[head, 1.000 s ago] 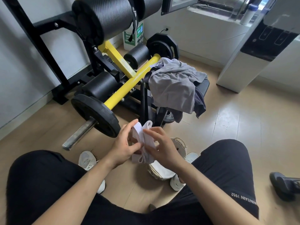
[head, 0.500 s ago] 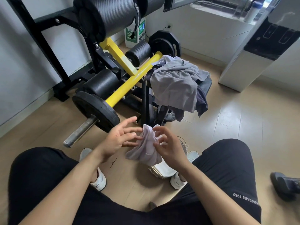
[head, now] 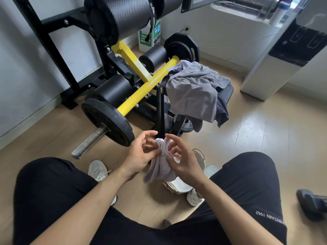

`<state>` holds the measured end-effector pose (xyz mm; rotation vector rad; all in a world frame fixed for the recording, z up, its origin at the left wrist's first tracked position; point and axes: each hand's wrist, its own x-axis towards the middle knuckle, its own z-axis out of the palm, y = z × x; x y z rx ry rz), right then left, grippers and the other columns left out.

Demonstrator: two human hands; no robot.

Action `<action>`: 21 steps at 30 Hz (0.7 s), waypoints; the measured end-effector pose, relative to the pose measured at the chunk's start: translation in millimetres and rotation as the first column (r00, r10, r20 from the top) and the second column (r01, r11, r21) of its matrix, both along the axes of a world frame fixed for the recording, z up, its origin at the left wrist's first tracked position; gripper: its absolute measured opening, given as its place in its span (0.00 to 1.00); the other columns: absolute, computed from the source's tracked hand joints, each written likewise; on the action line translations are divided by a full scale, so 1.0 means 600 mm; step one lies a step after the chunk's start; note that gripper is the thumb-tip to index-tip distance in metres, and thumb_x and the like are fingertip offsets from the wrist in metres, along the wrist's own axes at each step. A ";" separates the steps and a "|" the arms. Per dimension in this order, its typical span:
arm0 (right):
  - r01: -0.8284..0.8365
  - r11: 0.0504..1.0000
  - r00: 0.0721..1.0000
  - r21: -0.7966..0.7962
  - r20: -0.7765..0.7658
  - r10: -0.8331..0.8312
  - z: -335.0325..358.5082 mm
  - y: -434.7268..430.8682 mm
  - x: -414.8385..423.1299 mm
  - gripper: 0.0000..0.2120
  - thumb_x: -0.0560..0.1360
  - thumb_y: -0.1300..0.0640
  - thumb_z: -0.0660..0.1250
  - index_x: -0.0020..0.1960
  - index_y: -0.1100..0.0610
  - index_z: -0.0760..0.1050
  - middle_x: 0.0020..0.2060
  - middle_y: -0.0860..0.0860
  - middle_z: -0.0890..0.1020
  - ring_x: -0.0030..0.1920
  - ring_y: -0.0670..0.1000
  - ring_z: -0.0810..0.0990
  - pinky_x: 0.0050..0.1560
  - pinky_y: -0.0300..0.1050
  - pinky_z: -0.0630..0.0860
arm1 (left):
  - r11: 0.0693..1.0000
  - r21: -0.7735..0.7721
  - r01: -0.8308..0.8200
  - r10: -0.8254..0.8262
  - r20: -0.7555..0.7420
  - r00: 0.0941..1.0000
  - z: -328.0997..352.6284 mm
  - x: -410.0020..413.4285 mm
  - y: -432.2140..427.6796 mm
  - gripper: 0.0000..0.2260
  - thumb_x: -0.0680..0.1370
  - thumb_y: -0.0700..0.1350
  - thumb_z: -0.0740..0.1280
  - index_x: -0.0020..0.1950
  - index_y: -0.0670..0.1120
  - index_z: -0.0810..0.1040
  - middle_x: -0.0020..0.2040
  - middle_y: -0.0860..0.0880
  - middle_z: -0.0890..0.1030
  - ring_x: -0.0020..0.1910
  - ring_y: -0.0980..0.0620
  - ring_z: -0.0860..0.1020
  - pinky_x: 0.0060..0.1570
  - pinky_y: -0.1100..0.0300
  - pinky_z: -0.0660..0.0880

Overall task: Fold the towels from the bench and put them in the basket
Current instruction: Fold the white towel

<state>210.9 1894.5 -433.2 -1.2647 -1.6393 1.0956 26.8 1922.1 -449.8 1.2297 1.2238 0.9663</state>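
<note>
My left hand (head: 139,156) and right hand (head: 184,161) both pinch a small white towel (head: 159,171), which hangs bunched just above the basket (head: 200,155) at my feet. Something white already lies in the basket. A grey pile (head: 192,92) still waits on the bench (head: 227,93). My left fingers, spread a moment ago, now grip the towel.

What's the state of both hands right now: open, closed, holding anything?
Left hand: closed, pinching the white towel.
Right hand: closed, gripping the same towel.
</note>
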 end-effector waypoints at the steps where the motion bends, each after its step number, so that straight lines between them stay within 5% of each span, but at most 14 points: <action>1: 0.001 1.000 1.000 0.000 -0.001 -0.001 0.001 0.000 0.000 0.30 0.75 0.71 0.67 0.70 0.46 0.71 0.47 0.48 0.76 0.45 0.54 0.76 0.56 0.42 0.79 | 1.000 -0.001 -0.019 0.019 -0.002 1.000 0.000 0.000 0.000 0.23 0.74 0.33 0.75 0.62 0.56 0.77 0.45 0.51 0.81 0.46 0.56 0.83 0.50 0.60 0.79; 6: 0.090 0.995 0.992 0.047 0.089 -0.094 -0.005 0.004 -0.003 0.32 0.73 0.72 0.66 0.69 0.44 0.70 0.46 0.46 0.77 0.44 0.47 0.75 0.47 0.31 0.73 | 0.987 -0.043 -0.155 0.159 0.088 0.983 -0.002 -0.008 0.003 0.19 0.76 0.31 0.72 0.58 0.53 0.79 0.43 0.52 0.80 0.40 0.58 0.79 0.49 0.58 0.78; 10: 0.065 0.997 0.995 0.030 0.078 -0.067 -0.007 0.002 -0.014 0.31 0.71 0.72 0.68 0.69 0.50 0.72 0.47 0.41 0.76 0.43 0.43 0.74 0.44 0.30 0.72 | 0.992 -0.074 -0.103 0.114 0.157 0.981 0.000 0.005 -0.008 0.16 0.76 0.33 0.72 0.57 0.50 0.79 0.46 0.52 0.84 0.48 0.54 0.83 0.47 0.57 0.81; 16: 0.142 0.990 0.988 -0.002 0.059 -0.142 -0.004 0.003 -0.006 0.28 0.67 0.54 0.81 0.63 0.49 0.73 0.46 0.41 0.76 0.45 0.41 0.74 0.47 0.31 0.72 | 0.973 -0.229 0.025 0.067 0.386 0.920 0.012 0.014 -0.015 0.10 0.82 0.36 0.64 0.62 0.43 0.76 0.58 0.38 0.83 0.55 0.40 0.83 0.50 0.50 0.81; 21: 0.197 0.980 0.980 -0.033 -0.009 -0.197 -0.004 0.007 -0.002 0.20 0.69 0.65 0.73 0.57 0.50 0.74 0.40 0.42 0.75 0.43 0.47 0.75 0.45 0.40 0.73 | 0.979 -0.164 0.119 -0.052 0.368 0.928 0.021 0.018 -0.021 0.14 0.79 0.37 0.65 0.64 0.43 0.77 0.56 0.39 0.86 0.56 0.45 0.84 0.57 0.53 0.80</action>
